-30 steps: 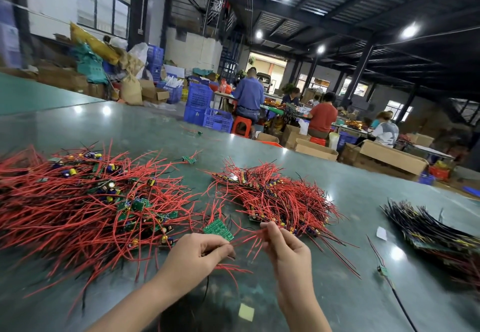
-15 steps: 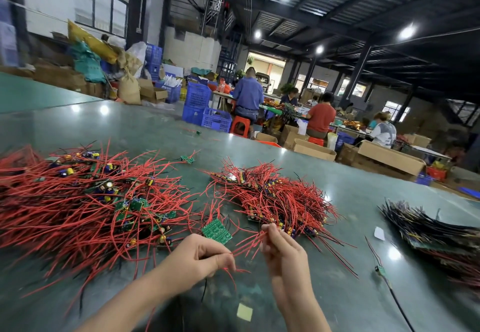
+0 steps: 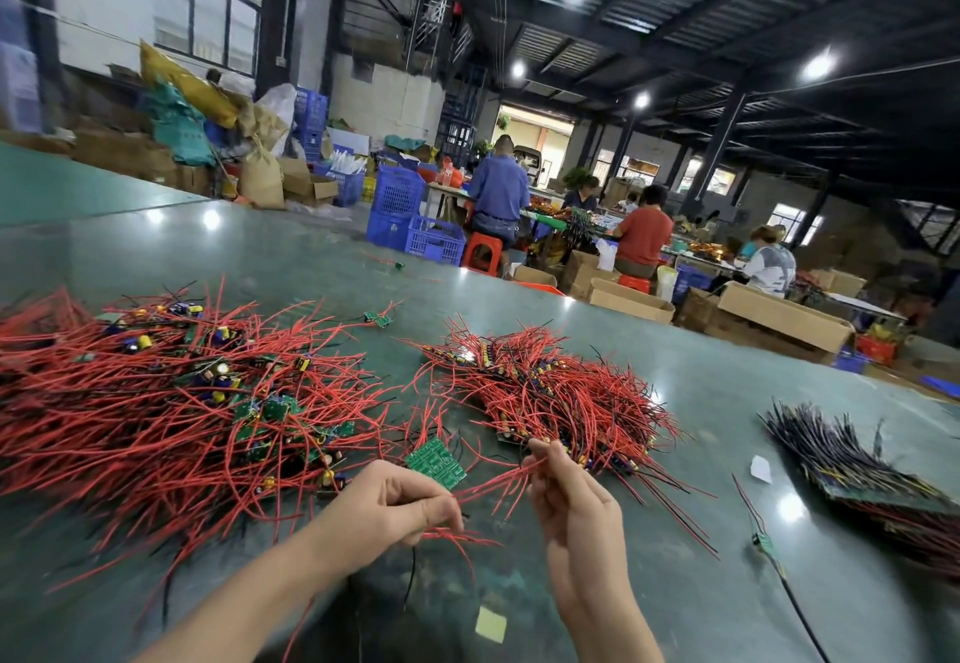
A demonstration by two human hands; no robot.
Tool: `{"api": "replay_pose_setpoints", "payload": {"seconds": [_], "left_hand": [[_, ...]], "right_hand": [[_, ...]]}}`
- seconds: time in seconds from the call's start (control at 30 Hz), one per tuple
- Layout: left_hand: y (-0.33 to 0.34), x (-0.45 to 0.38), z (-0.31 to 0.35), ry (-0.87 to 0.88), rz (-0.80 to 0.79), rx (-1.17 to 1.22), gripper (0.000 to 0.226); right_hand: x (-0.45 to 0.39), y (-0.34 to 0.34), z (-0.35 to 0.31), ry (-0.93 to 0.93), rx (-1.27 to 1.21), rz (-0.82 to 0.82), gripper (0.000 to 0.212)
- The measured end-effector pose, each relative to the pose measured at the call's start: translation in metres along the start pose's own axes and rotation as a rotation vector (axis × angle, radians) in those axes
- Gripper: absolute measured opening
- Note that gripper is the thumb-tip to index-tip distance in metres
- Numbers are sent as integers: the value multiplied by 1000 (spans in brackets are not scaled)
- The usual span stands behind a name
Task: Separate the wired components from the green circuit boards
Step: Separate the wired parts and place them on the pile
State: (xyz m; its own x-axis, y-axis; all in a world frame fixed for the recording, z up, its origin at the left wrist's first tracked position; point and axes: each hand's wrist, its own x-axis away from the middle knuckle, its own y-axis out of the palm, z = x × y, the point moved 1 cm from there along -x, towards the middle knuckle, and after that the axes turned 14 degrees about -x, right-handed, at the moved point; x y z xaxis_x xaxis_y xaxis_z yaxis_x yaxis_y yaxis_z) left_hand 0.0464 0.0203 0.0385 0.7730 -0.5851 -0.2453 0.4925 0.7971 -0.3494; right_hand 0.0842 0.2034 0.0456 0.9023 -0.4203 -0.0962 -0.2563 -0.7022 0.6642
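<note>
On the far left of the dark green desk [image 3: 701, 392] a wide heap of red wires [image 3: 156, 413] lies spread out, with small green circuit boards [image 3: 265, 410] and blue and yellow capacitors tangled through it. One stray small board [image 3: 377, 320] with red leads lies apart, just beyond the heap's far edge.

Near the front, the left hand [image 3: 395, 506] is curled with its fingers [image 3: 441, 509] pinched narrow on a bunch of red wires [image 3: 493, 486]. Just above and touching that hand's knuckles, a green board [image 3: 435, 462] stands tilted, its bare solder side up; its leads run down into the pinch. The held wires stretch rightward to the right hand [image 3: 571, 512], whose fingers [image 3: 540, 454] close on their other ends, raised a little off the desk. The two hands are near each other, with the taut red strands between them.

Behind the right hand a second pile of red wires [image 3: 561, 392] with components attached lies on the desk, its near edge just beside that hand's fingertips. A small pale yellow scrap [image 3: 490, 624] lies flat below and between the forearms. Further right a white paper scrap [image 3: 761, 469] and a lone wired piece [image 3: 761, 540] with a black lead lie apart, and at the far right edge a stack of boards with dark wires [image 3: 857, 465] lies.

No brand, label or writing can be read on any board
</note>
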Motion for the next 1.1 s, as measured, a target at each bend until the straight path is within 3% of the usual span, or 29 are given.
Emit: {"api": "replay_pose_setpoints", "payload": {"seconds": [0.07,0.2,0.33,0.4,0.5,0.6,0.8,0.93,1.1], "left_hand": [[1,1,1,-11,-16,22,20],[4,2,0,-39,-66,65,22],[9,1,-1,-93,-130,156,22],[14,-1,-3,-162,-125,291,22],[19,-5,-8,-291,-127,702,29],[17,-7,-9,-271,-92,972,27],[14,-9,-14,-301,-118,921,18],[16,-10,-20,-331,-149,831,16],[11,-11,-18,-320,123,1054,12]], "right_hand": [[2,-1,0,-107,110,14,13],[4,-1,0,-451,461,9,25],[6,-1,0,-557,561,21,28],[4,-2,-2,-504,531,23,25],[1,-2,-2,-327,408,55,21],[-2,-1,4,-257,341,70,23],[-4,-2,4,13,121,9,28],[-7,-5,1,-15,64,46,35],[-7,-6,8,31,206,45,47]]}}
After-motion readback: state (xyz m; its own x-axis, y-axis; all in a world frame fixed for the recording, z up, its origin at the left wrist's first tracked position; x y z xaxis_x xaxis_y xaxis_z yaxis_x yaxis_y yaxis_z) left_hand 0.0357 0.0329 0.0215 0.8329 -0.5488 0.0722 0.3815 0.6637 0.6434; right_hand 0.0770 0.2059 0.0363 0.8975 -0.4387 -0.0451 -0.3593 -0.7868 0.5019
